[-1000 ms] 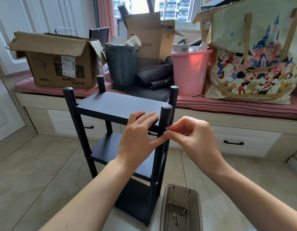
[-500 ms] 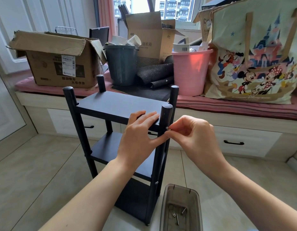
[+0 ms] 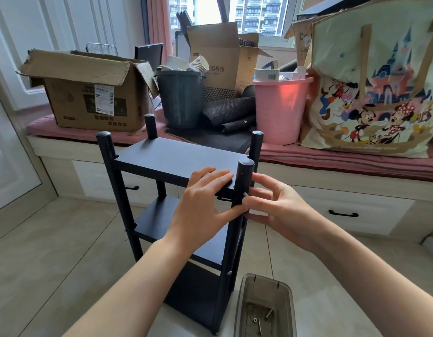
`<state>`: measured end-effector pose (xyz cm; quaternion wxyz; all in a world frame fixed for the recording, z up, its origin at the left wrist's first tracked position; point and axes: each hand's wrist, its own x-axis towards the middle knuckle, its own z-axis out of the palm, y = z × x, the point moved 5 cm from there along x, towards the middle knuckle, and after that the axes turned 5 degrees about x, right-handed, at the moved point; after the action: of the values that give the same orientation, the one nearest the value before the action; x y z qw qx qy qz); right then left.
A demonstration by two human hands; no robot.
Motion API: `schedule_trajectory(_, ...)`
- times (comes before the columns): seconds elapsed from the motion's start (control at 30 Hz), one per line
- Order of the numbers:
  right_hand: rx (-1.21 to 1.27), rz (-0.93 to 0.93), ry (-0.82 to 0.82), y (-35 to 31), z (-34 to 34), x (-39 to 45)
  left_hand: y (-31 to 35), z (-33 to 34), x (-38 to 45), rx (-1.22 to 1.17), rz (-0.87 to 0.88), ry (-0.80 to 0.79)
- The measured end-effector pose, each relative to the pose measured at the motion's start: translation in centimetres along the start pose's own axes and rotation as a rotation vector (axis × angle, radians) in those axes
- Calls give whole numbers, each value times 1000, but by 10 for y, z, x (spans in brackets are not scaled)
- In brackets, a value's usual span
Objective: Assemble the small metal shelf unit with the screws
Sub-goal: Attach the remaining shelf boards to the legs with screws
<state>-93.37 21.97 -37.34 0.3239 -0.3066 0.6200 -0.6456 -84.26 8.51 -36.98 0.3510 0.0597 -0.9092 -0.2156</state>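
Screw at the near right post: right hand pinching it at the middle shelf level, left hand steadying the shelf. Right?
Not quite. The head view shows the right hand pinching the screw at the top shelf, not the middle one. The left hand does steady the shelf there.

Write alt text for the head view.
Two hands work at the near right post of a black shelf unit: the left hand steadies the top shelf, the right hand pinches a screw at the post.
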Motion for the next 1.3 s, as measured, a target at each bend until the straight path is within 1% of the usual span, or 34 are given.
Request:
schedule_trajectory(0.1,39,-11,7,2,-3,2,0,-4,0,9,-5,-15)
schedule_trajectory(0.17,78,-19,12,4,-5,4,-1,-12,-1,24,-38,3)
schedule_trajectory(0.2,96,-24,12,4,-5,4,-2,-18,-2,26,-75,34)
schedule_trajectory(0.27,113,-32,12,5,-5,6,-7,-35,-5,0,-202,171)
schedule_trajectory(0.33,109,-32,23,5,-6,6,-16,-53,-12,-75,-394,328)
schedule_trajectory(0.37,107,-32,26,5,-6,6,-23,-58,-17,-151,-524,370)
schedule_trajectory(0.4,105,-31,27,5,-6,6,-30,-59,-22,-265,-683,377)
schedule_trajectory(0.43,104,-30,29,5,-6,6,-37,-54,-28,-429,-860,358)
schedule_trajectory(0.5,103,-29,37,6,-6,6,-40,-36,-36,-818,-1172,250)
schedule_trajectory(0.53,103,-30,39,6,-6,6,-36,-27,-37,-959,-1257,180)
schedule_trajectory(0.57,102,-31,38,6,-6,6,-30,-21,-36,-1056,-1297,115)
schedule_trajectory(0.63,95,-34,27,5,-5,5,-16,-11,-28,-1186,-1304,30)
schedule_trajectory(0.7,90,-34,20,4,-4,4,-5,-4,-17,-1253,-1280,2)
schedule_trajectory(0.8,70,-51,22,2,-3,2,5,4,-6,-1305,-1259,7)
schedule_trajectory(0.97,8,-75,34,-2,-1,-1,5,20,-8,-1354,-1165,-68)
schedule_trajectory(1.07,-30,-89,39,-5,-1,-3,1,23,-8,-1371,-1099,-46)
schedule_trajectory(1.2,-89,-146,54,-11,1,-8,-4,26,-7,-1364,-1066,-10)
schedule_trajectory(1.27,-144,-174,101,-13,1,-9,-4,26,-5,-1367,-1051,-4)
schedule_trajectory(1.3,-190,-184,150,-13,-1,-10,-3,26,-4,-1377,-1038,-2)
